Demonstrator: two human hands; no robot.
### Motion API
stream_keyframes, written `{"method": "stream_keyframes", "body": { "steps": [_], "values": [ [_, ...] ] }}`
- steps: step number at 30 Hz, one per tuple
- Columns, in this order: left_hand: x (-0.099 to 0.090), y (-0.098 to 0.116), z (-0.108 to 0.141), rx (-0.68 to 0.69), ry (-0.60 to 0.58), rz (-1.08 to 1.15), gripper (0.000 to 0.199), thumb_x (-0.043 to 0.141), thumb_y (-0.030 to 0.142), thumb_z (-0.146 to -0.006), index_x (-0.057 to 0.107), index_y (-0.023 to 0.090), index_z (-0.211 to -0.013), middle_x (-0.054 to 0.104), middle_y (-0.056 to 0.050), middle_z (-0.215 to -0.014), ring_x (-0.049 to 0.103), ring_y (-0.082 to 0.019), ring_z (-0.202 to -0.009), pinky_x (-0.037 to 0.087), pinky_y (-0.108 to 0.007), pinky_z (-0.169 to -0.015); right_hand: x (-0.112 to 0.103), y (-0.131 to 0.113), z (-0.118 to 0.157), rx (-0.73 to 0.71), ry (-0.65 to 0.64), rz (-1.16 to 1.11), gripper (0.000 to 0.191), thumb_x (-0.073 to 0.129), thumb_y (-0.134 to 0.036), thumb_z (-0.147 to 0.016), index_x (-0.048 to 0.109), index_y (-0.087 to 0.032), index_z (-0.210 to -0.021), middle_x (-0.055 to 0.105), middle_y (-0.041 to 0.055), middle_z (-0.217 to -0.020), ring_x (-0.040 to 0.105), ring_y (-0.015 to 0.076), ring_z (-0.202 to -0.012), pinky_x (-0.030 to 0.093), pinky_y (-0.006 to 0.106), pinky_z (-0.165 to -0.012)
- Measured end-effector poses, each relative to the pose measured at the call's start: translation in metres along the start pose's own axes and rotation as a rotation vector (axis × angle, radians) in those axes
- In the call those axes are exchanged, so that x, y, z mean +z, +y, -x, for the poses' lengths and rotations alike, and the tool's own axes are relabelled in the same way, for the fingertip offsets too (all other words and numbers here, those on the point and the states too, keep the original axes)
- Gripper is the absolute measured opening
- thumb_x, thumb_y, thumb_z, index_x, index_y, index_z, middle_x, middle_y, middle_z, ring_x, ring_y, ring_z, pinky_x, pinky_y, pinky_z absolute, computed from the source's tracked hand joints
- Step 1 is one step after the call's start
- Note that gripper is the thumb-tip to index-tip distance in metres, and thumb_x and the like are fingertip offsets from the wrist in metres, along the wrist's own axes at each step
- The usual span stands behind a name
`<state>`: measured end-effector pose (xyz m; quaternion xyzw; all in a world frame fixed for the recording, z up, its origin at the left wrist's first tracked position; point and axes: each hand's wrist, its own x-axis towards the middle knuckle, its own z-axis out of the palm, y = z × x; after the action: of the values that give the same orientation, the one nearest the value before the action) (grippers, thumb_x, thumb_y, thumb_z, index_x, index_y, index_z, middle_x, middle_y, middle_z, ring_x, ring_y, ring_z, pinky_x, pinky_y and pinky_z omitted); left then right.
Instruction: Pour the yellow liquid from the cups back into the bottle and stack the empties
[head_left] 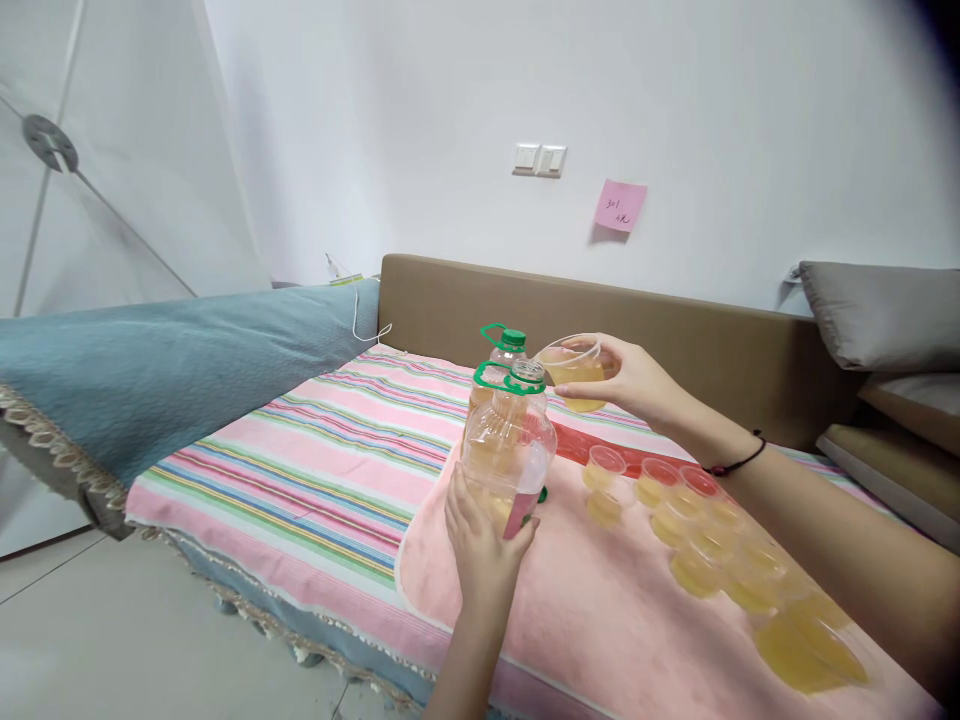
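Observation:
My left hand (484, 535) wraps round the lower part of a clear plastic bottle (499, 450) with an uncapped mouth and a green carry ring; some yellowish liquid is inside. In my right hand (626, 375) is a clear plastic cup (576, 380) of yellow liquid, raised beside the bottle's mouth and slightly tilted. Behind the held bottle stands a second bottle (512, 345) with a green cap. A small green cap (542, 495) shows just right of the held bottle. Several filled clear cups (694, 570) stand in rows below my right forearm.
A pink mat (577, 620) lies over a striped cloth (300, 450) on the sofa seat. The brown backrest (637, 315) runs along the wall. A blue-covered armrest (187, 370) is at left, grey cushions (885, 315) at right. Red strip (577, 440) lies behind the cups.

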<state>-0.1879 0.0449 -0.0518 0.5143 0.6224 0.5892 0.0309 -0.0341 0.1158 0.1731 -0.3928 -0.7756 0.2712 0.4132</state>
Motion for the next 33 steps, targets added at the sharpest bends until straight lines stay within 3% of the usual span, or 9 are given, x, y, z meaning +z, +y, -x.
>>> {"method": "stream_keyframes", "body": {
  "steps": [11, 33],
  "values": [
    [0.0, 0.002, -0.001, 0.009, 0.018, 0.011, 0.111, 0.081, 0.041, -0.064, 0.014, 0.015, -0.15, 0.036, -0.023, -0.149, 0.036, -0.037, -0.139, 0.036, -0.054, -0.11, -0.004, -0.003, -0.003, 0.008, -0.031, 0.035, 0.053, 0.084, -0.031, -0.061, 0.064, -0.026, -0.109, 0.072, 0.0062, -0.112, 0.067, 0.0269, -0.105, 0.058, 0.042, -0.086],
    [-0.002, 0.003, -0.001, -0.002, 0.009, 0.023, 0.107, 0.08, 0.041, -0.065, 0.017, 0.016, -0.148, 0.037, -0.022, -0.147, 0.036, -0.038, -0.138, 0.035, -0.055, -0.111, -0.012, -0.008, -0.01, -0.025, -0.115, 0.104, 0.056, 0.084, -0.037, -0.059, 0.062, -0.027, -0.11, 0.072, 0.0061, -0.113, 0.067, 0.0289, -0.107, 0.055, 0.047, -0.091]
  ]
}}
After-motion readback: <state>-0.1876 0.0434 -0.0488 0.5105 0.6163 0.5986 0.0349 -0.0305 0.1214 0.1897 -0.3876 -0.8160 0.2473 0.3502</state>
